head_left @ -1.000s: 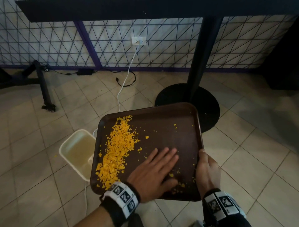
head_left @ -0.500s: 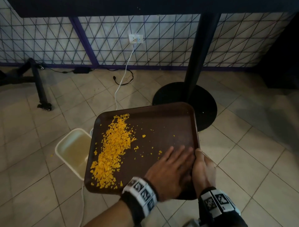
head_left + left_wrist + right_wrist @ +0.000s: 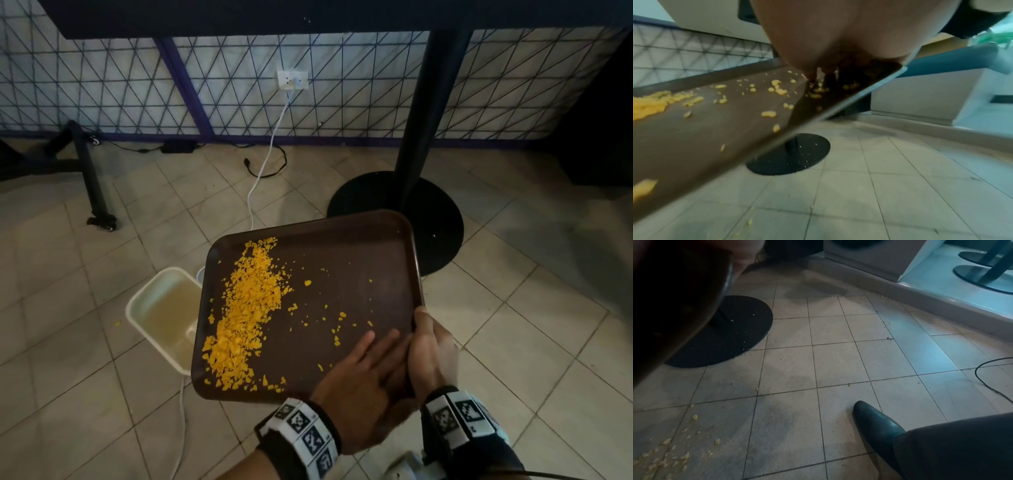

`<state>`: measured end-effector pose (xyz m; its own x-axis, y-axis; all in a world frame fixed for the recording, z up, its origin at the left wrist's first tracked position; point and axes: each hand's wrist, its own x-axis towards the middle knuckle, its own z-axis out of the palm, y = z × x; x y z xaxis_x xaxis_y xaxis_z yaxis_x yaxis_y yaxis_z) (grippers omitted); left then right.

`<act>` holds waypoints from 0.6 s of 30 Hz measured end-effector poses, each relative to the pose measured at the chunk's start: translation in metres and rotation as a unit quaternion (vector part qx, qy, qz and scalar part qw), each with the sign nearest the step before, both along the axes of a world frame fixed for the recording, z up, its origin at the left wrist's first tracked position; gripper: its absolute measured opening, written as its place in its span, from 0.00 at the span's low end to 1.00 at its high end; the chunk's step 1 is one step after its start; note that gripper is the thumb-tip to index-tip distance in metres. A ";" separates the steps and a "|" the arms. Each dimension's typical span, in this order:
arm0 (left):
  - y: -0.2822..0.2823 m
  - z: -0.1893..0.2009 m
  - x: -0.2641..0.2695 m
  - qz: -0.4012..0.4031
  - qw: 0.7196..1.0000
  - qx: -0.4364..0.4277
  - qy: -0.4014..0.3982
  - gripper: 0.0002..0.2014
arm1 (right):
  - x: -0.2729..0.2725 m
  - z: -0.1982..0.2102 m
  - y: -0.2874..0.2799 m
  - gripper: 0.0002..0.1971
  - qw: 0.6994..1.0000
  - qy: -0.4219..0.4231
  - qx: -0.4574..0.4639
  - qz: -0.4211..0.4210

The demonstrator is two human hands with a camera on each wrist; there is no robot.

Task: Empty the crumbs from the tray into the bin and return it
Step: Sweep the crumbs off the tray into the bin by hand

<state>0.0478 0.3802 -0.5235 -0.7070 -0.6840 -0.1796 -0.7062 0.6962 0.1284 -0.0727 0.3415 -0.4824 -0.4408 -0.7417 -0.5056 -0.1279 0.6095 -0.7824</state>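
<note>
A dark brown tray [image 3: 359,260] hangs over the tiled floor, its left edge above a cream bin [image 3: 161,308]. Orange crumbs [image 3: 246,308] lie in a long band along the tray's left side, with scattered bits toward the right. My right hand [image 3: 430,346] grips the tray's right rim, thumb on top. My left hand [image 3: 370,373] lies flat on the tray near its right front corner, fingers straight, touching the right hand. In the left wrist view the tray [image 3: 694,129] slopes and crumbs [image 3: 651,104] pile at its low left side. The right wrist view shows mostly floor.
A black table post on a round base [image 3: 442,219] stands just behind the tray. A white cable [image 3: 263,164] runs from a wall socket down to the floor by the bin. A wheeled black stand leg [image 3: 92,185] is at left. Crumbs [image 3: 663,456] and my shoe [image 3: 875,423] are on the floor.
My left hand has slid rightward across the tray, from its middle front to its right corner beside the right hand. The crumb band stays at the left.
</note>
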 end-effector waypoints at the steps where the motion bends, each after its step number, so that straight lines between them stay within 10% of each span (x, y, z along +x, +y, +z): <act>1: 0.007 -0.004 0.003 -0.013 1.000 0.008 -0.008 0.32 | -0.001 0.000 0.000 0.28 1.000 0.002 0.002 0.000; 10: 0.034 -0.014 0.110 0.073 0.997 -0.003 -0.038 0.32 | -0.001 0.001 0.000 0.21 0.999 0.017 -0.025 0.012; 18: 0.002 -0.002 0.007 0.071 0.996 0.006 0.046 0.35 | 0.003 -0.001 0.002 0.24 1.000 0.016 -0.018 0.008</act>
